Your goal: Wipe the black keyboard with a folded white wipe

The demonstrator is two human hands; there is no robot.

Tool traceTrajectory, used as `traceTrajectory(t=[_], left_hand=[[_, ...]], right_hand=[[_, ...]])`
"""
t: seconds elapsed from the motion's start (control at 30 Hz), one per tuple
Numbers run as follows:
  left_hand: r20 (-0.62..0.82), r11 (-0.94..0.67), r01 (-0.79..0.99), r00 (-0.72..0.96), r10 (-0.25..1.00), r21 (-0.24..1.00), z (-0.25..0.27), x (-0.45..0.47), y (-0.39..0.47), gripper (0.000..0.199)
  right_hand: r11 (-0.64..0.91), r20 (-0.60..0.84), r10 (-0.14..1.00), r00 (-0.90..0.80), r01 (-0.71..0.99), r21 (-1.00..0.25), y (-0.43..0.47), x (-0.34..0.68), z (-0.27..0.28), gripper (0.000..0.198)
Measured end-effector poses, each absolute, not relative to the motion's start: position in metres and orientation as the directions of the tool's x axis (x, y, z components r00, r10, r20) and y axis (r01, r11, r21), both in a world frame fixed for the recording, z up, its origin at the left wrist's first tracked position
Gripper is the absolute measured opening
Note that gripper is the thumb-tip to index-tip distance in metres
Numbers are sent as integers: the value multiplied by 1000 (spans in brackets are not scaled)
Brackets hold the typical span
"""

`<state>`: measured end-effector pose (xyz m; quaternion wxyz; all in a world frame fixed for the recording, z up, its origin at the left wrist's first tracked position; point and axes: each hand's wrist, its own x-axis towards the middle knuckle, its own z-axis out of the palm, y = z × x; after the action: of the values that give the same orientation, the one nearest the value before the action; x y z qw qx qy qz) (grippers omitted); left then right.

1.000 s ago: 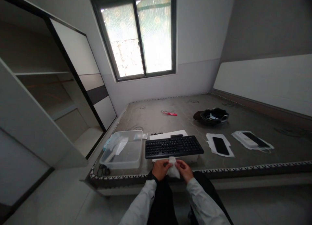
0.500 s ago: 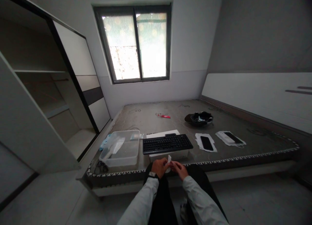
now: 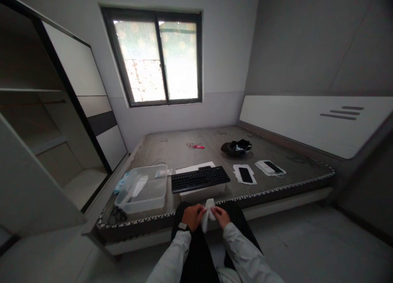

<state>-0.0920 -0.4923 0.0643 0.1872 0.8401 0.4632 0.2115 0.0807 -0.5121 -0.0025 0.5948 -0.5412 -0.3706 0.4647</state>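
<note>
Between my hands, above my lap, is a thin white sheet [image 3: 209, 203] that looks like a tissue or wipe, partly spread and hanging down. My left hand [image 3: 193, 216] pinches its left side. On the other side, the fingers of my right hand [image 3: 221, 216] pinch it too. Just beyond them a black keyboard [image 3: 199, 180] rests tilted on a white box [image 3: 202, 192] at the bed's near edge. A clear plastic bin [image 3: 144, 201] stands left of the keyboard, with something white inside.
On the mattress [image 3: 178, 152] lie a phone [image 3: 245, 175] on a white sheet, a second phone [image 3: 272, 167] with a white device, a dark cap [image 3: 237, 148] and a red strip [image 3: 198, 146]. A black cable [image 3: 117, 214] sits by the bin. An open wardrobe [image 3: 70, 164] stands left.
The white sheet has been opened out from a small bunch and now hangs lower, with my hands a bit further apart. The view has turned to the right.
</note>
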Motion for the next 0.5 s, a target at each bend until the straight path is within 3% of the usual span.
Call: traceTrajectory(t=[0.23, 0.37, 0.5], left_hand=[[191, -473, 744, 437, 879, 472, 61, -95, -489, 37], [203, -466, 762, 421, 884, 449, 61, -95, -490, 40], [204, -478, 761, 434, 878, 438, 63, -93, -491, 40]], right_hand=[[-53, -189, 938, 290, -420, -906, -516, 88, -8, 46], [-69, -235, 934, 271, -507, -859, -518, 85, -10, 40], [-105, -271, 939, 213, -572, -813, -517, 83, -12, 48]])
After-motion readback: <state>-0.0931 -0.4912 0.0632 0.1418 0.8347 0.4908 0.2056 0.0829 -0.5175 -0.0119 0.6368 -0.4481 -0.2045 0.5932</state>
